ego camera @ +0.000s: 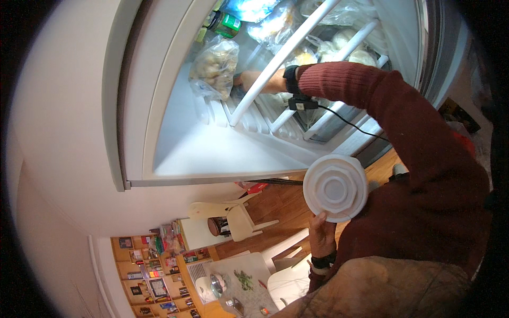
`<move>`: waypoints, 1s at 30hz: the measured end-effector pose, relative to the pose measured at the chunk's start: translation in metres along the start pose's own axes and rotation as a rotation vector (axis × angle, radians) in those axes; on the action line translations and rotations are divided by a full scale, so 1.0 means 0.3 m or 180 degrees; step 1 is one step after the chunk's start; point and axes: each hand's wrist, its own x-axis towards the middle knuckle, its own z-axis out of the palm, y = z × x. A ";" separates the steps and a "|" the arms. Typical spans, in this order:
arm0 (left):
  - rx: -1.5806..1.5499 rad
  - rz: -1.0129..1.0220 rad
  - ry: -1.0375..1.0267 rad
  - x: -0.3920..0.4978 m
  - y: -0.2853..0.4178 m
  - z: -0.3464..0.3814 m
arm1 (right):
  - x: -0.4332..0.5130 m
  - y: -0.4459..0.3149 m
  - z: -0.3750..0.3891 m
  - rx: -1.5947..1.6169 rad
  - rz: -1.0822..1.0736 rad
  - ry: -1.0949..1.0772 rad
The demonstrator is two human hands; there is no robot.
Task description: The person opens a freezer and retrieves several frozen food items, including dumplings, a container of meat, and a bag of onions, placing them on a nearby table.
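My left hand [323, 234], at the lower middle of the picture, grips the rim of a round white bowl or lid [335, 188] with concentric rings facing the camera. My right hand [250, 80] reaches into an open, lit refrigerator [222, 149], partly behind the white edge of a shelf [286, 51]. Its fingertips are beside a clear plastic bag of pale, roundish food [216, 65]; whether they grip anything is hidden. A green-labelled glass jar [227, 24] and more plastic bags [274, 28] lie near the bag. Pale round items [344, 45] fill another shelf.
A black device with a cable [302, 104] hangs at my right wrist. The refrigerator's side edge [214, 181] runs past the bowl or lid. Beyond stand a pale wooden chair [240, 222], a table with green leaves [254, 258] and a filled shelf unit [149, 274].
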 end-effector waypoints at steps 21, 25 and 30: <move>-0.1639 -0.1519 0.0521 0.108 0.047 0.029 | -0.022 0.095 0.033 -0.2648 0.0259 0.0818; -0.1522 -0.1567 0.0884 0.037 0.050 0.015 | 0.170 0.160 0.042 -0.1755 0.0283 0.0194; -0.1483 -0.1663 0.1422 -0.035 0.081 0.018 | 0.208 0.131 0.021 -0.1947 0.0278 -0.0069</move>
